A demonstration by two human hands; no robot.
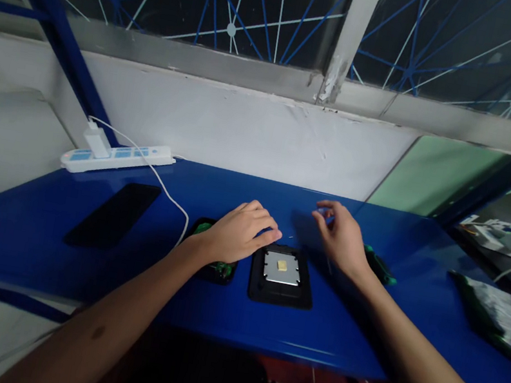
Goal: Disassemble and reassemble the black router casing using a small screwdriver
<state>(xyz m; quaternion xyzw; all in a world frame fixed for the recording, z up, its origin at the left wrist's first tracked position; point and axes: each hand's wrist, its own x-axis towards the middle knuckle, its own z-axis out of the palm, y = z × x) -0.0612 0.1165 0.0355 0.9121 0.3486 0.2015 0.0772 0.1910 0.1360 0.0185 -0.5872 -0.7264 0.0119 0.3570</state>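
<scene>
While reaching over a blue tabletop [332, 345], had the left hand [241, 232] palm-down above a black tray of green parts [218, 281], fingers loosely bent and bunched close together. Couldn't see the undersides of those fingers, so honestly couldn't tell about any grip there.

Had the right hand [343, 239] up and well apart from the left one, fingers curled toward the thumb. Noticed a little bluish glint by those fingertips, but couldn't tell whether pinching something small or just showing tabletop through the gap.

Had the main bit, a silvery metal plate [287, 277], lying flat in a square black holder [280, 296], just below and right of the left fingertips, and lower and left of the right ones. Spotted a small yellowish square [281, 265] on top of the plate, near its middle.

Also had a dark green item [379, 264] just beside the right wrist. Farther off, left of the left fingers, saw a flat black phone-like slab [111, 216] and a white power strip [140, 159] with a charger [97, 141] plugged in.
</scene>
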